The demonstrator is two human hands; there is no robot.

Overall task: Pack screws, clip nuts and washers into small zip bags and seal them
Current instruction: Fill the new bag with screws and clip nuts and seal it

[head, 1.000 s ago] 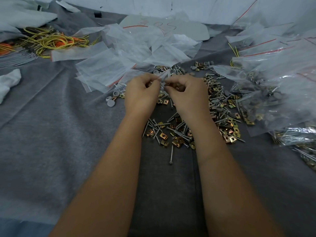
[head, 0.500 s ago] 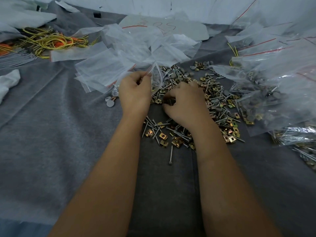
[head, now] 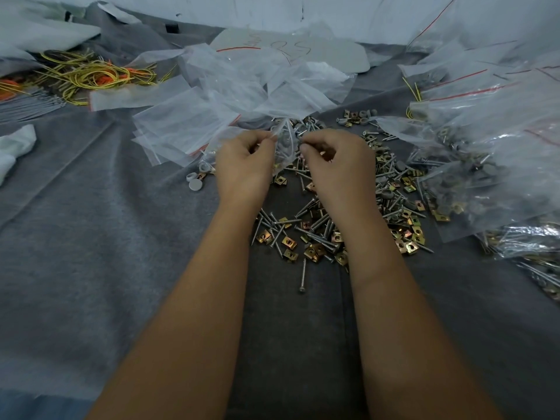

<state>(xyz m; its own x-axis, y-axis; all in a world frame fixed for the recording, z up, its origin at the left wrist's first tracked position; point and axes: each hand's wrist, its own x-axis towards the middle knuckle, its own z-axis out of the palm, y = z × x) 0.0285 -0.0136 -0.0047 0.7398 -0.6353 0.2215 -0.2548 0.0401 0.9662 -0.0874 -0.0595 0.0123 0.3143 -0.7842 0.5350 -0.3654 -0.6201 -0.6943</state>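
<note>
Holding a small zip bag (head: 284, 147) upright between both hands, above the loose pile of screws (head: 315, 228) and clip nuts (head: 289, 243) on the grey tabletop (head: 106, 237). Left hand (head: 242, 165): grip pinched on the bag's left mouth edge. Right hand (head: 336, 165): fingers curled, grip pinched at the right mouth edge; whether it also holds a part I cannot tell. Grey washers (head: 194, 184) lie just left of the left hand. Empty bags (head: 181, 122) sit behind the hands, filled bags (head: 485, 165) to the right.

Judgement: step is filling, or starting the seal. To do well:
- keep mouth up so the contents stay low
- clear screw tips from the zip track
- press the strip from one end across, then check closure.
</note>
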